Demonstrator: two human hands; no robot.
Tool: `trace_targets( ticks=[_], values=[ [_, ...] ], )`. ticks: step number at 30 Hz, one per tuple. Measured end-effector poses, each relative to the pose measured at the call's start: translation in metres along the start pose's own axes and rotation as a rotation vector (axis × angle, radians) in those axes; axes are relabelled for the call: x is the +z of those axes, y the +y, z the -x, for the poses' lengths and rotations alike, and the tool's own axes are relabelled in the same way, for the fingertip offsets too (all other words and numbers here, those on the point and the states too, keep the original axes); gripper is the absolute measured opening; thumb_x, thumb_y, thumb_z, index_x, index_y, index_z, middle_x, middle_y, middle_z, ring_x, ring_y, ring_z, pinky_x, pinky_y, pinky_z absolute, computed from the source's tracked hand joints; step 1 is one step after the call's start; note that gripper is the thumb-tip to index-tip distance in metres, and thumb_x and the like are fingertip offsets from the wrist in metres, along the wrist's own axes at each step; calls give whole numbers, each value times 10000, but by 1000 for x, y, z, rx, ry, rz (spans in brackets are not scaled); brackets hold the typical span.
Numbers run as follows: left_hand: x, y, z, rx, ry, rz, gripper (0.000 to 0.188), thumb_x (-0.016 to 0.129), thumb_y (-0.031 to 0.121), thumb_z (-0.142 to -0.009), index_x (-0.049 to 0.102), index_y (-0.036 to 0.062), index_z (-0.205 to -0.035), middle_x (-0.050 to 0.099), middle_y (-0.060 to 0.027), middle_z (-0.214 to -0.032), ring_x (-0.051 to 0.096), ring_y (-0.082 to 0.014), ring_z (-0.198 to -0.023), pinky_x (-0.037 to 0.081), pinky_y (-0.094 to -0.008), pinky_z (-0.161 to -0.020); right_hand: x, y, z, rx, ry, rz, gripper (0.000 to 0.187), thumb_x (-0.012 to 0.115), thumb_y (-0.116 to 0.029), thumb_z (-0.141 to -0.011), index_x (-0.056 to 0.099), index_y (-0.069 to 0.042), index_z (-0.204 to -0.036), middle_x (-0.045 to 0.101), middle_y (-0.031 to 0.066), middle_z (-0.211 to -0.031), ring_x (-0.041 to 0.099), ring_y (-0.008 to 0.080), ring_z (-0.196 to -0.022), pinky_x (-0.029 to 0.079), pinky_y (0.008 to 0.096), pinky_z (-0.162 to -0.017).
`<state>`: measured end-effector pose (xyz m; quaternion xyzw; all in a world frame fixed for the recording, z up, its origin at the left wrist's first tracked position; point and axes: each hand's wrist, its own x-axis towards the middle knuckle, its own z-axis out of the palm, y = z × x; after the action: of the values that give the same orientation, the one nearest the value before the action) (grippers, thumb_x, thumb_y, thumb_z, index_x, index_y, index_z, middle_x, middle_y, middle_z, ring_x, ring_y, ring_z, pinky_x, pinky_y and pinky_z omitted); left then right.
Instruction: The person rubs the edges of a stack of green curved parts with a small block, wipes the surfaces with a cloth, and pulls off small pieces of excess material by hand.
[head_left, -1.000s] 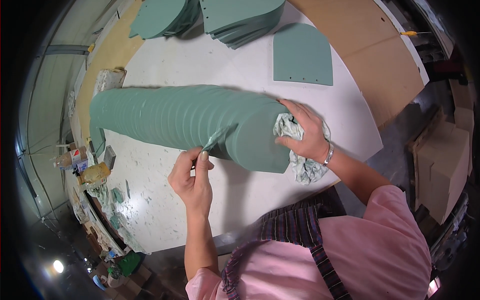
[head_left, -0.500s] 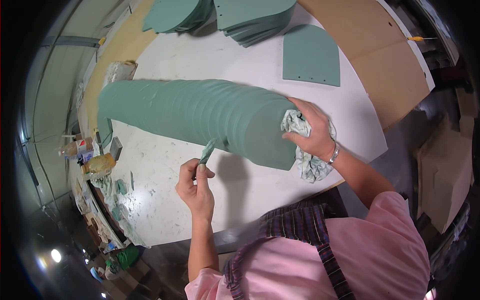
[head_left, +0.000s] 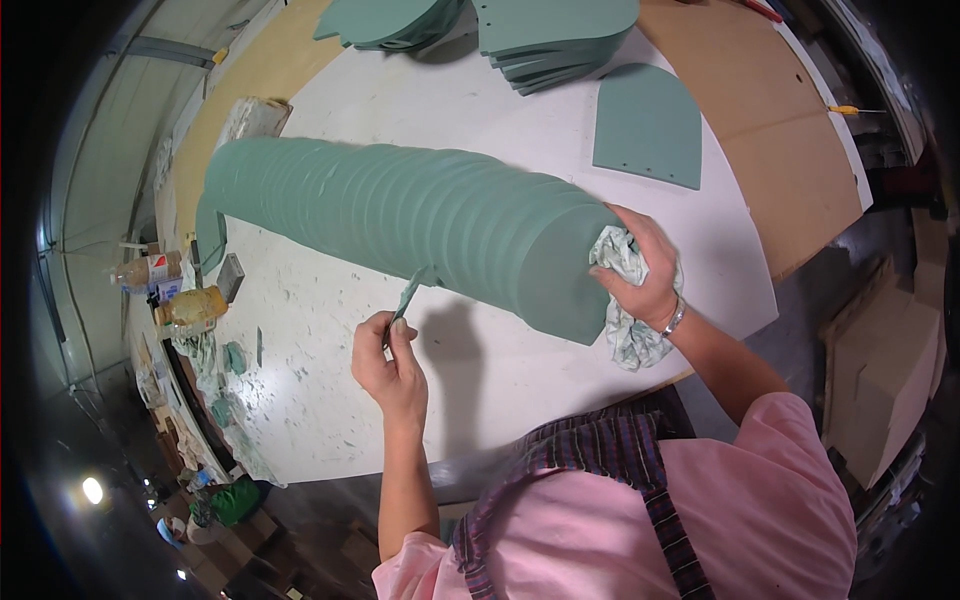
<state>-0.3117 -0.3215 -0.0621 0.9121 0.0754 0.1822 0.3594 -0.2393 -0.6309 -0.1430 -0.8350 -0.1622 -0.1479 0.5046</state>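
Note:
A long row of green round-edged panels [head_left: 400, 205], stacked face to face, lies across the white table [head_left: 330, 400]. My left hand [head_left: 390, 372] pinches a slim, green-smeared, blade-like tool [head_left: 409, 291] between thumb and fingers. The tool's tip is at the row's near lower edge; whether it touches a panel I cannot tell. At the row's right end, my right hand [head_left: 650, 280] is closed around a crumpled whitish cloth [head_left: 636, 345] with green stains, its fingers against the end panel.
Beyond the row are more stacked green panels [head_left: 560, 45] and one single panel [head_left: 648, 125] with small holes. A wrapped block [head_left: 250, 120] sits by the row's far left. Bottles [head_left: 195, 308] and a grey block [head_left: 231, 278] stand left. Cardboard boxes [head_left: 880, 370] are at right.
The view has shifted a little. The tool in my left hand has swung upright, its tip nearer the row's lower edge. The panels look more fanned apart. My right hand keeps the cloth.

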Motion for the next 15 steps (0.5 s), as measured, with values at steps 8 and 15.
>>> trace_targets(
  ticks=[8, 15],
  values=[
    [5, -13, -10, 14, 77, 2, 31, 592, -2, -954, 602, -13, -927, 600, -69, -735, 572, -149, -626, 451, -269, -590, 0, -3, -2, 20, -30, -8, 721, 811, -88, -649, 546, 21, -1310, 629, 206, -1231, 614, 370, -1104, 484, 410, -955],
    [4, -18, -12, 11, 54, -9, 68, 561, 40, -996, 594, -14, -969, 613, -41, -735, 575, -86, -657, 441, -219, -588, 1, -5, -3, 22, -23, 1, 714, 790, -67, -640, 552, 16, -1308, 641, 197, -1203, 622, 374, -1077, 484, 419, -942]
  ],
)
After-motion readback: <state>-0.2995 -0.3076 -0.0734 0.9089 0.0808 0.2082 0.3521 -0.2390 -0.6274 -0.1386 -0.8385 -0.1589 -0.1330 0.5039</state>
